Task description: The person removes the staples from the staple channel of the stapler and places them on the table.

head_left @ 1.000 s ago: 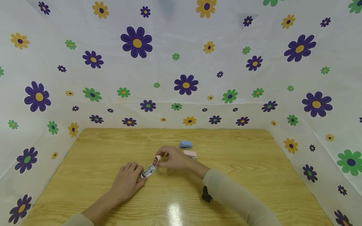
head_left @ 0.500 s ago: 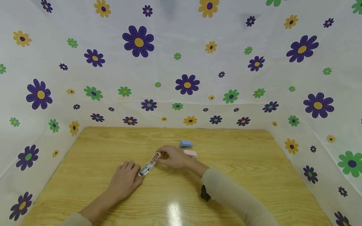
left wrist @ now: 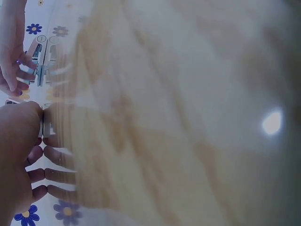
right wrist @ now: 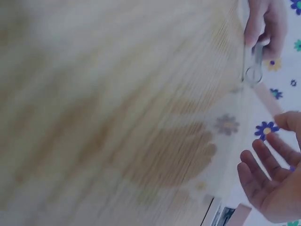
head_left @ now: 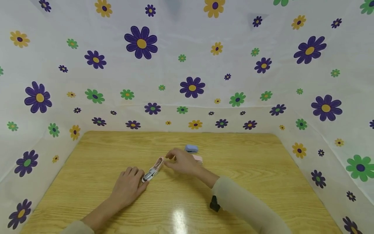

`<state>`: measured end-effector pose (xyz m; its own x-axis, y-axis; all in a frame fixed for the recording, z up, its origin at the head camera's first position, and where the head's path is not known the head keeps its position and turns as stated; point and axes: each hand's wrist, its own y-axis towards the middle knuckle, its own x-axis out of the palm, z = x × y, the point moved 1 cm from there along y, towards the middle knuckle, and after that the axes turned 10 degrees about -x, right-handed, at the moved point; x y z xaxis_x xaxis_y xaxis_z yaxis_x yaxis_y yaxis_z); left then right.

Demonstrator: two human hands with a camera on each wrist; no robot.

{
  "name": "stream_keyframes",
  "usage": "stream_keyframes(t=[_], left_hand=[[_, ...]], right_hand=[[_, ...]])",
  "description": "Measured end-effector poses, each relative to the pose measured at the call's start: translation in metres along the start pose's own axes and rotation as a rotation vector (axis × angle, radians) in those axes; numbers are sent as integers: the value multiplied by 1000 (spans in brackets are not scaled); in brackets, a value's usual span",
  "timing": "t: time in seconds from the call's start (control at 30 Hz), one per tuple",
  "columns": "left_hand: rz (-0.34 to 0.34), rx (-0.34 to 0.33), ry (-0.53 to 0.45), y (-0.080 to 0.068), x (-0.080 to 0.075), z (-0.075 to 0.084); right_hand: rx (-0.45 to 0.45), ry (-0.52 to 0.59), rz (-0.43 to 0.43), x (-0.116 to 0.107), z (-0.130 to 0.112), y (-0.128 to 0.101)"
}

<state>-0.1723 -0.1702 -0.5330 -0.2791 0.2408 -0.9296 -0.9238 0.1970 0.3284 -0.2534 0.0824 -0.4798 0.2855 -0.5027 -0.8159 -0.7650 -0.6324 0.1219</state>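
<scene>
In the head view, a small pink-and-white stapler (head_left: 152,170) lies on the table with its pink top swung up and its metal inside showing. My left hand (head_left: 128,185) holds the base's near end between thumb and forefinger, a grip also visible in the right wrist view (right wrist: 267,23). Just off the raised top's tip is my right hand (head_left: 182,161), its fingers loosely bent with nothing in them. In the right wrist view, its thumb is close to the pink top (right wrist: 269,100); whether they touch, I cannot tell.
Behind my right hand, a second pink stapler (head_left: 198,159) stands partly hidden. A blue stapler (head_left: 191,149) is just beyond it. The wooden table (head_left: 233,156) is enclosed at the back and sides by a flower-print cloth (head_left: 163,71).
The stapler's pink top has swung further up and away from its base. My right hand has let go of it and drawn back slightly to the right. The left hand keeps its hold.
</scene>
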Motion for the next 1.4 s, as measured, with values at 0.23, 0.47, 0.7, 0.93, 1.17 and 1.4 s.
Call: stream_keyframes(t=[0.23,0.47,0.7,0.93,1.17,1.4], left_hand=[[13,-8,-4,-1,-2,2],[8,-12,-17,0,-1,3],[12,-18,-16,-2,0,1],[30,-3,-3,-3,2,1],[48,6,10,-3,2,2],[56,17,17,-4,3,4]], right_hand=[[92,207,100,6,-18,-16],[141,453,163,29,-37,-16],[133,459,235,53,-50,-12],[111,405,246,63,-54,-7],[116,348,213,64,-52,0],[119,310,157,62,-52,4]])
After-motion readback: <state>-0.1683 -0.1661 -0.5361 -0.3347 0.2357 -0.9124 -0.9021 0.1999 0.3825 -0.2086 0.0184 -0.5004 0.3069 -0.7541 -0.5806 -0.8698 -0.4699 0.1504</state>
